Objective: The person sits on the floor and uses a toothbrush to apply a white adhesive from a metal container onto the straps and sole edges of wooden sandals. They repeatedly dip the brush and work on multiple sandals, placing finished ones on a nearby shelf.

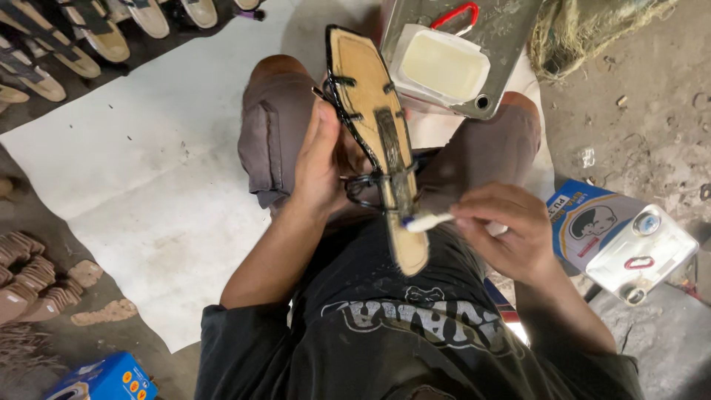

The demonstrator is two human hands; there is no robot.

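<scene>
A tan sandal sole [374, 126] with black straps lies sole-up over the person's lap, its toe pointing away and its heel end near the belly. The straps where they loop beneath it are partly hidden by the left hand [318, 159], which is curled around the sole's left edge in a firm grip. The right hand [511, 230] is closed in a pinch on a small white brush [429, 221], whose tip touches the sole's narrow waist; the bristles are too small to make out. Just beyond the toe, a metal tin [511, 30] is cut open, holding pale glue, its top cut off by the frame. A second tin [622, 241] lies just right of the right hand. White sheeting [148, 163] leaves open floor to the left, with rows of finished sandals [96, 33] along its far edge.
</scene>
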